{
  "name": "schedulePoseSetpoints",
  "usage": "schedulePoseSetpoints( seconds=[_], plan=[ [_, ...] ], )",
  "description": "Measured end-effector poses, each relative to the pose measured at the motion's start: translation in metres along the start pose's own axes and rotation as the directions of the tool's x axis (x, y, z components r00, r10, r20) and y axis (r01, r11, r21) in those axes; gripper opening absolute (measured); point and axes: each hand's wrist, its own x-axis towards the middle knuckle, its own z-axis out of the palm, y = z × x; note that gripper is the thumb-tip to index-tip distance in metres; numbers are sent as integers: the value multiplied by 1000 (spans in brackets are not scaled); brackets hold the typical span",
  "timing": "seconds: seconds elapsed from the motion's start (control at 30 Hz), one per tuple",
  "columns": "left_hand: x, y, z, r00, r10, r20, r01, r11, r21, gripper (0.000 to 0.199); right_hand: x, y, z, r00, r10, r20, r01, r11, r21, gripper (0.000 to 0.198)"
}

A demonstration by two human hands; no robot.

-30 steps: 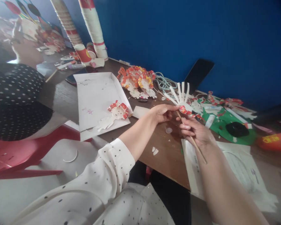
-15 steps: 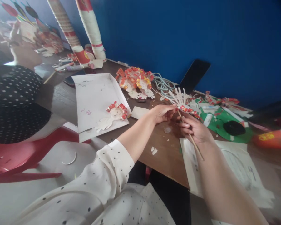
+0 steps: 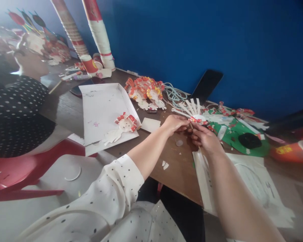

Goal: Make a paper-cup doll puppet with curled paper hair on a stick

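Observation:
My left hand (image 3: 176, 124) is closed, pinching the edge of a white paper cutout (image 3: 195, 107) with long fringe strips fanned upward and red-and-yellow curled strips along its near edge. My right hand (image 3: 204, 137) grips a thin wooden stick (image 3: 201, 151) whose upper end meets the cutout at my fingertips. Both sets of fingertips nearly touch over the brown table (image 3: 171, 178). To the left, a finished-looking paper figure (image 3: 126, 124) with a red curled mane lies on a white box lid (image 3: 101, 104).
Several curled-paper figures (image 3: 146, 89) are heaped by the blue wall, near a pale cord (image 3: 175, 92) and a leaning phone (image 3: 207, 85). Green paper (image 3: 232, 134), an orange cup (image 3: 294, 151) and papers (image 3: 257, 178) lie rightward. A person (image 3: 17, 97) sits at the left.
My right hand has slid up the stick towards the cutout, closer to my left fingertips. The cutout stays in my left hand. The view has shifted slightly.

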Motion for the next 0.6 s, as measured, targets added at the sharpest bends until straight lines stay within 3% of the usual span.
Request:
schedulePoseSetpoints(
  seconds=[0.13, 0.37, 0.6],
  plan=[
    [0, 6, -5, 998, -54, 24, 56, 996, -67, 12, 4, -1, -9, 1000, 17, -11, -16, 997, 72, 42],
    [19, 13, -16, 970, 25, -242, -60, 988, -140, 31, 4, -5, -21, 998, 56, 37, -59, 996, 60, 42],
    [19, 14, -15, 959, 29, -281, -70, 988, -137, 14, 3, -6, -22, 996, 80, 29, -80, 997, 14, 43]
  ],
)
